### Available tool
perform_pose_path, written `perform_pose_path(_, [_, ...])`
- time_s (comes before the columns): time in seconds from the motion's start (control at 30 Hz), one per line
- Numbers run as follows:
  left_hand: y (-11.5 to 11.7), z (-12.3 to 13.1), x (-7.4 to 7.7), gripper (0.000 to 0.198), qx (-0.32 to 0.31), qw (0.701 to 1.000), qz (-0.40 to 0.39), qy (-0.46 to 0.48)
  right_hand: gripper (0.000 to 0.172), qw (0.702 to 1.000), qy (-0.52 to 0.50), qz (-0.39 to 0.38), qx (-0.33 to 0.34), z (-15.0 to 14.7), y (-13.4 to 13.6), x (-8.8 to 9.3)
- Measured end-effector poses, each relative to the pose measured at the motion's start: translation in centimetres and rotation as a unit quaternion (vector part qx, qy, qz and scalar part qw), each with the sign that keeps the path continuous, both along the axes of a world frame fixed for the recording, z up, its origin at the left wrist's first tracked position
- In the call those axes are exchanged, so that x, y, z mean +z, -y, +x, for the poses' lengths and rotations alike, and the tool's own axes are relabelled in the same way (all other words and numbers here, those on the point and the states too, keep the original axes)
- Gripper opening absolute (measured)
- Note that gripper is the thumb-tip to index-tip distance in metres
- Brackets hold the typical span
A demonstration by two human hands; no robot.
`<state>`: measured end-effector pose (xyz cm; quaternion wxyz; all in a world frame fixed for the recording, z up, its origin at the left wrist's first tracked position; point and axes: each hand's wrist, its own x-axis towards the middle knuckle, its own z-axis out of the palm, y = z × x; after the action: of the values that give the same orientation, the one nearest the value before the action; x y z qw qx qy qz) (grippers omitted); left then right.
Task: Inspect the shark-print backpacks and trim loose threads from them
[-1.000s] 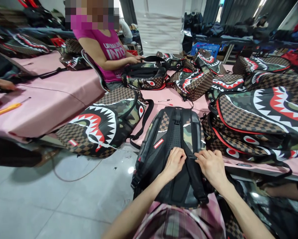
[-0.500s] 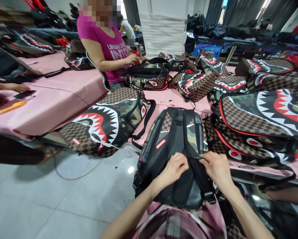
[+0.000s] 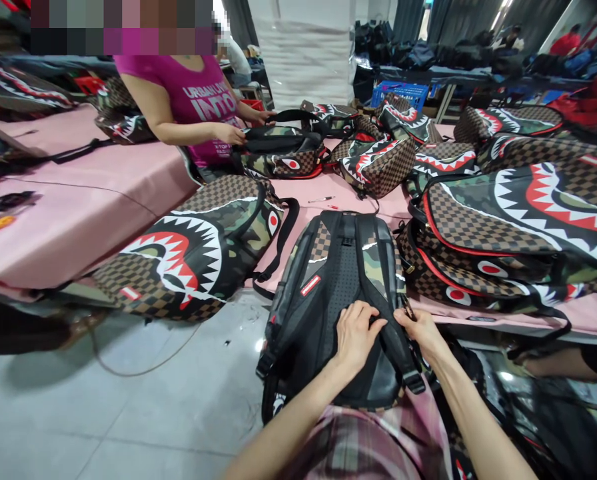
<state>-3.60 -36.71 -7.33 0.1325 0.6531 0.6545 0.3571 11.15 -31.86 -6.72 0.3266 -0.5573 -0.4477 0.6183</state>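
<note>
A black-backed backpack lies back side up, partly on the pink table and against my lap, with checkered and camouflage patches on its shoulder straps. My left hand rests on its back panel, fingers bent and closed at the edge of the right-hand shoulder strap. At that strap's outer side, my right hand is closed in a pinch. A small dark thing shows at its fingertips, too small to name. A red label sits on the left-hand strap.
Shark-mouth backpacks lie close by, one at left and a stack at right. A pen lies on the pink table. Across it, a person in a magenta shirt handles another backpack. A blue crate stands behind.
My view has shifted a little to the right. My left fingers have loosened from a tighter curl, and my right hand has moved to the strap's outer side. The co-worker's hands have moved apart.
</note>
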Motion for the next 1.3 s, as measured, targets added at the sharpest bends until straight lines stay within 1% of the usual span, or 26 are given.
perform_pose_path(0.07, [-0.1, 0.3, 0.1, 0.006, -0.01, 0.999, 0.02, -0.039, 0.042, 1.0, -0.002, -0.005, -0.003, 0.0, 0.0, 0.1])
perform_pose_path(0.13, [-0.2, 0.4, 0.4, 0.01, -0.033, 0.996, 0.035, -0.069, 0.043, 1.0, -0.005, -0.009, -0.005, 0.1, -0.1, 0.1])
perform_pose_path(0.17, [-0.3, 0.3, 0.6, 0.013, -0.045, 0.996, 0.04, -0.068, 0.043, 1.0, -0.009, -0.009, -0.006, 0.1, 0.0, 0.1])
perform_pose_path(0.2, [-0.3, 0.2, 0.7, 0.015, -0.055, 0.997, 0.041, -0.046, 0.044, 1.0, -0.014, -0.01, -0.004, 0.1, 0.0, 0.1])
perform_pose_path(0.23, [-0.3, -0.1, 0.9, 0.016, -0.061, 0.998, 0.035, 0.001, 0.044, 1.0, -0.021, -0.009, 0.0, 0.2, 0.0, 0.0])
perform_pose_path(0.3, [-0.1, -0.9, 1.0, 0.016, -0.052, 0.988, -0.002, 0.144, 0.043, 0.999, -0.033, -0.008, 0.004, 0.4, 0.0, -0.4])
perform_pose_path(0.37, [0.1, -2.0, 1.1, 0.018, -0.022, 0.956, -0.071, 0.283, 0.043, 0.999, -0.042, -0.008, 0.003, 0.7, -0.1, -0.8])
perform_pose_path(0.4, [0.1, -2.4, 1.2, 0.021, 0.0, 0.937, -0.107, 0.331, 0.042, 0.999, -0.045, -0.01, 0.003, 0.9, -0.2, -0.9])
perform_pose_path(0.47, [0.1, -2.9, 1.3, 0.026, 0.039, 0.904, -0.167, 0.392, 0.042, 0.999, -0.05, -0.015, 0.007, 1.0, -0.3, -1.1])
perform_pose_path(0.5, [0.0, -2.8, 1.4, 0.029, 0.044, 0.886, -0.195, 0.419, 0.042, 0.998, -0.053, -0.016, 0.01, 0.9, -0.3, -1.2])
perform_pose_path(0.53, [-0.2, -2.5, 1.5, 0.032, 0.033, 0.864, -0.223, 0.449, 0.042, 0.998, -0.056, -0.017, 0.015, 0.8, -0.3, -1.1])
perform_pose_path(0.63, [-0.9, -1.3, 1.7, 0.036, -0.045, 0.797, -0.285, 0.531, 0.042, 0.999, -0.035, 0.0, 0.038, 0.6, -0.1, -0.6])
perform_pose_path(0.67, [-1.0, -0.9, 1.7, 0.037, -0.056, 0.783, -0.291, 0.546, 0.041, 0.999, -0.004, 0.026, 0.047, 0.7, 0.0, -0.4])
perform_pose_path(0.7, [-1.1, -0.6, 1.6, 0.037, -0.054, 0.779, -0.29, 0.554, 0.04, 0.995, 0.045, 0.067, 0.054, 1.0, 0.2, -0.1])
perform_pose_path(0.73, [-1.1, -0.4, 1.4, 0.037, -0.042, 0.779, -0.284, 0.557, 0.039, 0.985, 0.109, 0.117, 0.061, 1.3, 0.4, 0.2])
perform_pose_path(0.77, [-1.1, -0.3, 1.2, 0.037, -0.031, 0.781, -0.28, 0.557, 0.039, 0.967, 0.176, 0.172, 0.067, 1.8, 0.6, 0.5])
perform_pose_path(0.83, [-1.0, -0.4, 0.8, 0.036, -0.024, 0.785, -0.277, 0.554, 0.039, 0.911, 0.293, 0.277, 0.084, 2.8, 1.2, 1.1])
perform_pose_path(0.87, [-1.0, -0.5, 0.6, 0.035, -0.023, 0.786, -0.277, 0.552, 0.036, 0.881, 0.333, 0.322, 0.1, 3.2, 1.4, 1.4])
perform_pose_path(0.93, [-0.9, -0.6, 0.3, 0.035, -0.023, 0.787, -0.28, 0.55, 0.027, 0.821, 0.378, 0.403, 0.144, 3.6, 1.7, 1.8])
perform_pose_path(1.0, [-1.0, -0.6, 0.2, 0.035, -0.022, 0.786, -0.285, 0.548, 0.02, 0.767, 0.409, 0.463, 0.176, 3.5, 1.8, 2.2])
perform_pose_path(1.07, [-1.0, -0.6, 0.1, 0.035, -0.024, 0.785, -0.287, 0.548, 0.016, 0.734, 0.428, 0.492, 0.188, 3.0, 1.6, 2.5])
perform_pose_path(1.13, [-1.1, -0.6, -0.1, 0.036, -0.027, 0.785, -0.288, 0.548, 0.015, 0.718, 0.439, 0.505, 0.192, 2.5, 1.4, 2.7])
perform_pose_path(1.2, [-1.1, -0.7, -0.3, 0.038, -0.029, 0.784, -0.29, 0.548, 0.015, 0.713, 0.441, 0.509, 0.197, 2.2, 1.1, 2.9])
perform_pose_path(1.23, [-1.1, -0.7, -0.3, 0.038, -0.029, 0.784, -0.29, 0.549, 0.014, 0.718, 0.436, 0.505, 0.199, 2.1, 1.0, 3.0])
perform_pose_path(1.27, [-1.1, -0.8, -0.4, 0.039, -0.028, 0.783, -0.291, 0.549, 0.014, 0.732, 0.424, 0.495, 0.199, 2.1, 0.9, 2.9])
perform_pose_path(1.3, [-1.2, -0.8, -0.5, 0.039, -0.027, 0.783, -0.291, 0.549, 0.014, 0.758, 0.404, 0.475, 0.192, 2.2, 0.8, 2.8])
